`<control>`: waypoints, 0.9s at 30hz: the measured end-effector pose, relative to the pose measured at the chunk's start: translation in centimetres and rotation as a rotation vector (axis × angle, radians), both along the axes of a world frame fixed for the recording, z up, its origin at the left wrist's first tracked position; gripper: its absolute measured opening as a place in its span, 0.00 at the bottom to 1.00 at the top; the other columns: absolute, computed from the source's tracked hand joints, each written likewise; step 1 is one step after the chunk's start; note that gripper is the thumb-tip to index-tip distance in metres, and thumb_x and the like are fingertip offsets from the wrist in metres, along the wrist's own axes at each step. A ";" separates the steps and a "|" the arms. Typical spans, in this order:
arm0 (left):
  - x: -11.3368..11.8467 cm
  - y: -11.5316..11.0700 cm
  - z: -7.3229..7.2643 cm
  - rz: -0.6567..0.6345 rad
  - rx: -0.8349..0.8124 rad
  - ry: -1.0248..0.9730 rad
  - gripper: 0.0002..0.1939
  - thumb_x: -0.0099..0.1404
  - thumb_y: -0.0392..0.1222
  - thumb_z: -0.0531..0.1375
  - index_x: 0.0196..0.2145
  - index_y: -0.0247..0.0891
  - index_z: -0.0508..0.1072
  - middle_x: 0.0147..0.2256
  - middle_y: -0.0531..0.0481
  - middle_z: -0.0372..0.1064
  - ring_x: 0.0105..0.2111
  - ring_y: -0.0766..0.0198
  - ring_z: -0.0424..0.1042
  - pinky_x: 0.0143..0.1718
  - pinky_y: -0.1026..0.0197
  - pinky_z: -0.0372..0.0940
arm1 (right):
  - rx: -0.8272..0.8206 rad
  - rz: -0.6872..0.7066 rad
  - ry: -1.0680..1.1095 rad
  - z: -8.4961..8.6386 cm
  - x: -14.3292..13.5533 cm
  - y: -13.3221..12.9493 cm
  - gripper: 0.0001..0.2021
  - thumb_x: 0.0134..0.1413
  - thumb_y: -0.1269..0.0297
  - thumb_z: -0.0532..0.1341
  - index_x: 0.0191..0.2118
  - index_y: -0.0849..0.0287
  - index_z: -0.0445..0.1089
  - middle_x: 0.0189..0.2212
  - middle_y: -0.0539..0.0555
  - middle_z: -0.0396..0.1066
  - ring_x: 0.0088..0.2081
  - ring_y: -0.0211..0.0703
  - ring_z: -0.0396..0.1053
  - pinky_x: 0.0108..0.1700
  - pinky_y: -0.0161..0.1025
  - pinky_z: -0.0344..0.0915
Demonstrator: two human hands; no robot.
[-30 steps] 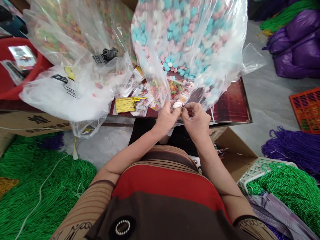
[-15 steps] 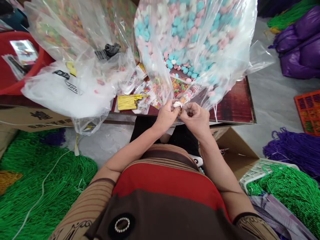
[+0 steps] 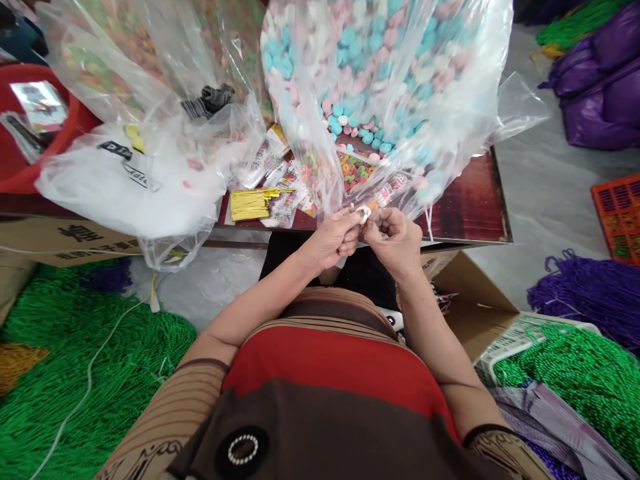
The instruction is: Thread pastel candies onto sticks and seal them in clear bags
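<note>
Close together at the table's front edge, my two hands work on one small clear packet [image 3: 389, 191] with printed lettering and orange-brown contents. My left hand [image 3: 336, 239] is closed around its near end, where something white shows at the fingertips. My right hand [image 3: 396, 241] pinches the same end from the other side; what lies right between the fingertips is too small to make out. Just beyond lie ring-shaped colourful pieces [image 3: 356, 171] and a big clear bag [image 3: 425, 127] of pink, blue and white round pieces. Left of my hands is a bundle of yellow twist ties [image 3: 256, 203].
Printed packets [image 3: 280, 190] lie near the ties. A whitish plastic bag [image 3: 125, 193] and a red basin [image 3: 75, 127] occupy the left. Green bead strands [image 3: 125, 373] cover the floor at left; an open carton [image 3: 475, 300] stands below right.
My left fingers have curled in more tightly at the packet's near end. The packet's printed end has shifted slightly right and down. My right hand stays nearly in place.
</note>
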State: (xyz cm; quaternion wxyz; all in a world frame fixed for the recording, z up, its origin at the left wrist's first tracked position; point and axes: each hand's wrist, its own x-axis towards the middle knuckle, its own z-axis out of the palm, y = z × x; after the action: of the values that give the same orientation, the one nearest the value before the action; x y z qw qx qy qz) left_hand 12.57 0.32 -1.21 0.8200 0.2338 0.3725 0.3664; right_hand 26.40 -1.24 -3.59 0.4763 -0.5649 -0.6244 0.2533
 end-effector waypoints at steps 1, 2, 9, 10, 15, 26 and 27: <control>0.2 -0.1 -0.1 0.025 0.036 0.032 0.10 0.71 0.40 0.57 0.30 0.40 0.63 0.13 0.66 0.50 0.10 0.76 0.44 0.13 0.71 0.41 | 0.035 -0.007 -0.051 0.0 0.1 0.0 0.02 0.49 0.68 0.59 0.29 0.54 0.65 0.21 0.44 0.66 0.22 0.33 0.63 0.27 0.34 0.63; 0.3 -0.1 -0.3 0.055 0.073 0.068 0.08 0.71 0.40 0.59 0.32 0.40 0.64 0.14 0.66 0.52 0.10 0.77 0.45 0.14 0.71 0.42 | 0.072 -0.014 -0.099 -0.1 0.2 -0.1 0.02 0.48 0.69 0.59 0.29 0.54 0.65 0.21 0.44 0.67 0.22 0.33 0.63 0.28 0.34 0.63; 1.1 -0.2 -1.2 0.275 0.349 0.407 0.07 0.63 0.31 0.63 0.39 0.38 0.72 0.25 0.60 0.71 0.24 0.76 0.68 0.29 0.72 0.61 | 0.035 -0.003 -0.027 -1.5 0.7 -0.7 0.03 0.53 0.65 0.60 0.30 0.54 0.64 0.21 0.45 0.69 0.22 0.35 0.66 0.28 0.34 0.66; 1.1 -0.2 -1.0 0.249 0.316 0.386 0.07 0.63 0.33 0.63 0.39 0.39 0.72 0.22 0.62 0.67 0.20 0.76 0.64 0.25 0.72 0.59 | -0.006 -0.008 0.033 -1.7 0.7 -0.8 0.03 0.55 0.63 0.59 0.31 0.54 0.64 0.21 0.45 0.68 0.22 0.35 0.67 0.28 0.34 0.67; 0.7 -0.4 0.5 -0.001 0.024 0.042 0.15 0.69 0.43 0.53 0.24 0.40 0.62 0.11 0.64 0.44 0.09 0.76 0.41 0.13 0.69 0.39 | -0.051 -0.043 0.078 -1.7 0.6 -0.8 0.05 0.56 0.60 0.61 0.33 0.53 0.65 0.23 0.45 0.69 0.25 0.36 0.68 0.31 0.36 0.69; 1.0 -1.0 0.2 0.093 0.071 0.127 0.07 0.66 0.40 0.62 0.32 0.38 0.68 0.13 0.66 0.50 0.10 0.78 0.44 0.12 0.71 0.40 | 0.069 -0.078 -0.186 -1.7 0.7 -0.9 0.02 0.53 0.64 0.60 0.31 0.53 0.67 0.24 0.48 0.71 0.27 0.40 0.70 0.33 0.38 0.70; 1.1 -1.0 0.0 0.106 0.076 0.156 0.07 0.67 0.41 0.62 0.33 0.38 0.69 0.13 0.66 0.50 0.10 0.78 0.45 0.13 0.70 0.41 | 0.106 -0.085 -0.252 -2.0 0.8 -0.9 0.02 0.52 0.64 0.60 0.30 0.53 0.67 0.24 0.49 0.72 0.27 0.41 0.71 0.34 0.38 0.70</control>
State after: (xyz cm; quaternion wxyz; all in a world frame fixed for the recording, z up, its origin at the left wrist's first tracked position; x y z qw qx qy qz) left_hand 13.71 -0.67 -1.19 0.7585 0.2726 0.4327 0.4040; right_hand 27.23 -2.12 -5.58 0.4335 -0.5922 -0.6674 0.1264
